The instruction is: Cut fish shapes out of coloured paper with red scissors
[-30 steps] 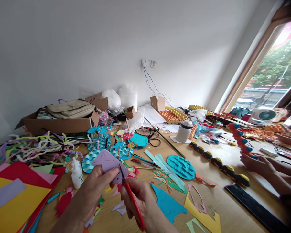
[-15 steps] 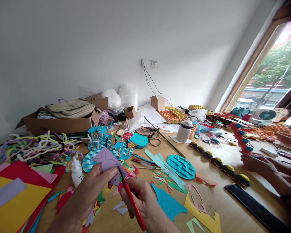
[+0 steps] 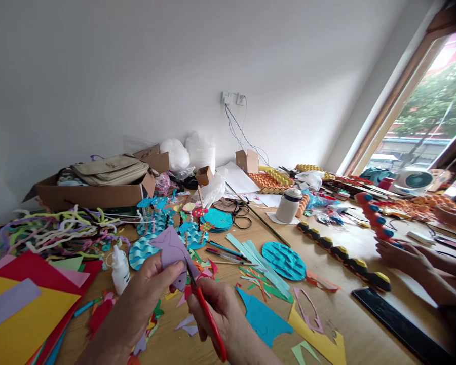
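Between thumb and fingers, my left hand (image 3: pixel 155 286) pinches a piece of purple paper (image 3: pixel 174 253) with a drawn outline on it. My right hand (image 3: pixel 220 309) is closed round red-handled scissors (image 3: pixel 209 319), whose blades meet the right edge of the purple paper. A white glue bottle (image 3: pixel 120 269) stands just left of my left hand. Small coloured paper scraps lie under and around both hands. Behind them are blue wavy paper discs (image 3: pixel 140 251) with small paper fish on sticks.
Coloured sheets (image 3: pixel 30 304) lie at left, with pipe cleaners (image 3: pixel 68 230) behind. A white jar (image 3: pixel 289 205), a blue disc (image 3: pixel 283 260) and a black-yellow egg-carton strip (image 3: pixel 342 254) are right. Another person's hands (image 3: pixel 406 258) hold a red-blue strip (image 3: pixel 378 215) there.
The purple paper has tilted and shifted slightly in my left hand, beside the scissors. At right, the other person's red-blue strip has moved slightly left.
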Demonstrator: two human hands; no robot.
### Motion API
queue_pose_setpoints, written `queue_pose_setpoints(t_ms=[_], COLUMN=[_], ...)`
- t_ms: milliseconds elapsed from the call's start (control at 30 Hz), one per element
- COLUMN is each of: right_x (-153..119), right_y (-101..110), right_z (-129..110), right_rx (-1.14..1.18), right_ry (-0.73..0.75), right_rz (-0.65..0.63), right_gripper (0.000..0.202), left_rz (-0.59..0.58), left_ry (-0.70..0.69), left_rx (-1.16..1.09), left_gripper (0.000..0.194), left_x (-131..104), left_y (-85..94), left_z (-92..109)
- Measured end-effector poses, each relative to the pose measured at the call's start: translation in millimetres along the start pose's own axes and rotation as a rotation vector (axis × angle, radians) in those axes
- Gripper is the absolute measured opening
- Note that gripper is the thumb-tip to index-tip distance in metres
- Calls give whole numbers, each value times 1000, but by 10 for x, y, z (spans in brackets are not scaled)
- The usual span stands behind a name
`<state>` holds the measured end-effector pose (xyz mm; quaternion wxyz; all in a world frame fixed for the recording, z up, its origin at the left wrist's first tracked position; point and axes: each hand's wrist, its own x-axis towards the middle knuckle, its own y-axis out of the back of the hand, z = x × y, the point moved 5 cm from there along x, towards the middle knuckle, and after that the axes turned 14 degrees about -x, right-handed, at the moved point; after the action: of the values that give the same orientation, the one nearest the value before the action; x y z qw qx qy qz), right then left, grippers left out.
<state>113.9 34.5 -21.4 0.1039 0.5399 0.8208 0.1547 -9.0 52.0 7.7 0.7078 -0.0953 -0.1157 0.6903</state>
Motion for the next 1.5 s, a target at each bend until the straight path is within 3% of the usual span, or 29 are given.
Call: queue_pose_setpoints(t_ms=[533, 867, 1333, 1500], right_x=[-17, -12, 27, 4], right_y=[22, 52, -11, -21], right_z=[-38, -27, 43, -51], right_rx=[-63, -169, 9, 108], right_ry=[-49, -8, -56, -35], right_rz=[8, 52, 36, -43], right_gripper=[30, 34, 29, 41], left_rz=[-26, 22, 64, 66], left_ry=[16, 32, 6, 29], left_rx=[19, -15, -80, -186], left_gripper=[16, 15, 14, 14], left_x=[-11, -22, -21, -14], left_y=[-21, -67, -24, -31], left_z=[32, 42, 15, -18])
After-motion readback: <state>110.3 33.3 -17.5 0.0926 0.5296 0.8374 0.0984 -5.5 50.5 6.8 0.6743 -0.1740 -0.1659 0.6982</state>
